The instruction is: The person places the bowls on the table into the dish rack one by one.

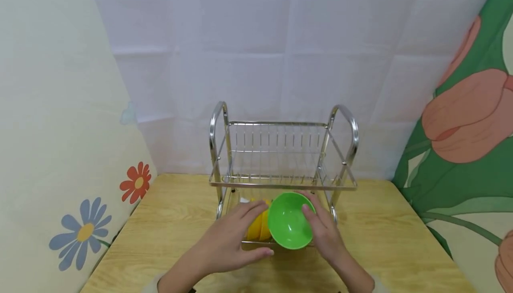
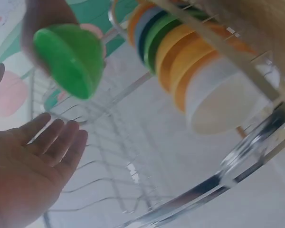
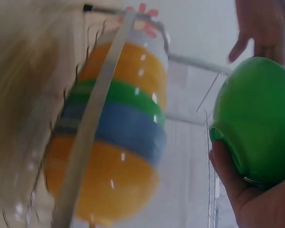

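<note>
A green bowl [image 1: 289, 224] is held up in front of the rack's lower tier by my right hand [image 1: 327, 235], its opening tilted toward the head camera. In the right wrist view, fingers of that hand [image 3: 263, 199] grip the bowl [image 3: 256, 118] near its foot ring. My left hand [image 1: 226, 239] is just left of the bowl, its fingers extended and apart from it. The left wrist view shows this palm [image 2: 28, 166] holding nothing. Behind the hands, a nested row of bowls [image 2: 180, 57] in orange, blue, green and white lies sideways on the lower tier.
A two-tier chrome dish rack [image 1: 282, 186] stands on the wooden table [image 1: 180, 208]. Its upper tier has upright wire dividers [image 1: 276, 141] and curved side handles. White cloth [image 1: 256, 61] hangs behind. Flower-patterned panels [image 1: 465, 124] flank the table.
</note>
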### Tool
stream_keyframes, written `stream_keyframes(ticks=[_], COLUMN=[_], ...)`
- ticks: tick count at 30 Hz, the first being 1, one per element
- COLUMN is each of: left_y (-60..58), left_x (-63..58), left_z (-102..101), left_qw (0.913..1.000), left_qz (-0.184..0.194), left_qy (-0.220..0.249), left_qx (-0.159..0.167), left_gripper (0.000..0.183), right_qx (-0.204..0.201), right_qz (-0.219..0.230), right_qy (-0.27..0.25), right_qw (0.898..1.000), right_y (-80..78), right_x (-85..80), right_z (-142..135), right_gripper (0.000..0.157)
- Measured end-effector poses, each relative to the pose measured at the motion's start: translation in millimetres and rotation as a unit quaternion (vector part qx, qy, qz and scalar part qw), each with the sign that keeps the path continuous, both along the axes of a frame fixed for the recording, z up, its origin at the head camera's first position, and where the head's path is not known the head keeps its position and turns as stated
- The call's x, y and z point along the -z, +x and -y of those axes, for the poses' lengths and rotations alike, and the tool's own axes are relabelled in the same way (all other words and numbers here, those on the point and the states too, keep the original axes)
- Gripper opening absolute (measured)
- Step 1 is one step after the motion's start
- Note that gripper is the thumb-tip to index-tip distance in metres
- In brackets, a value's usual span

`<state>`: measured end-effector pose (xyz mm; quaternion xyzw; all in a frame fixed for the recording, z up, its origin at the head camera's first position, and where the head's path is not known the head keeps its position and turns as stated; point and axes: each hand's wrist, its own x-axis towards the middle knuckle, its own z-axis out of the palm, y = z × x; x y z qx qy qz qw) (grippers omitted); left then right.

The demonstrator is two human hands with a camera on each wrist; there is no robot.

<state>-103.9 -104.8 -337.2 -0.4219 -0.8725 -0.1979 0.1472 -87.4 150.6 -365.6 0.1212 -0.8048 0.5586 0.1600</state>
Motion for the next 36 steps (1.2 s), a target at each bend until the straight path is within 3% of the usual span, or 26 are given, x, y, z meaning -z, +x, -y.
stream_keyframes(ticks=[3, 7, 11, 13, 17, 25, 27, 31, 36], left_y=[3.9, 3.7, -9.8, -21.3, -48.1, -103.6, -112.8, -124.6, -135.0], left_x=[-14.5, -42.2, -73.2, -85.6, -101.0, -118.6, -121.0, -124.6, -128.0], left_z=[6.9, 16.4, 25.5, 30.3, 42.6, 52.1, 50.0, 43.4, 40.0], left_qw=[0.9949, 0.9713, 0.9422, 0.9362, 0.9425, 0.9666, 0.9721, 0.9808, 0.9816], left_qz=[-0.080, -0.168, -0.234, -0.248, -0.248, -0.195, -0.174, -0.124, -0.084], left_qy=[0.046, 0.139, 0.211, 0.226, 0.218, 0.154, 0.135, 0.084, 0.041], left_qx=[0.041, 0.095, 0.115, 0.105, 0.050, -0.060, -0.082, -0.125, -0.166], left_gripper=[0.061, 0.031, 0.031, 0.034, 0.034, 0.038, 0.041, 0.048, 0.055], right_qx=[0.029, 0.073, 0.109, 0.122, 0.141, 0.176, 0.176, 0.164, 0.171], right_qz=[-0.030, -0.067, -0.086, -0.086, -0.079, -0.058, -0.043, -0.006, -0.015], right_qy=[0.073, 0.190, 0.283, 0.318, 0.375, 0.469, 0.498, 0.536, 0.566], right_qw=[0.996, 0.977, 0.949, 0.936, 0.913, 0.864, 0.848, 0.828, 0.806], right_y=[-0.6, -2.2, -5.5, -7.8, -11.7, -16.3, -17.3, -18.5, -26.5], right_x=[-4.9, -9.9, -12.4, -13.2, -12.3, -12.9, -14.2, -15.5, -11.7], right_z=[-13.6, -28.3, -37.2, -40.1, -43.7, -33.3, -27.4, -16.3, -6.9], right_gripper=[0.032, 0.033, 0.039, 0.041, 0.043, 0.035, 0.035, 0.031, 0.026])
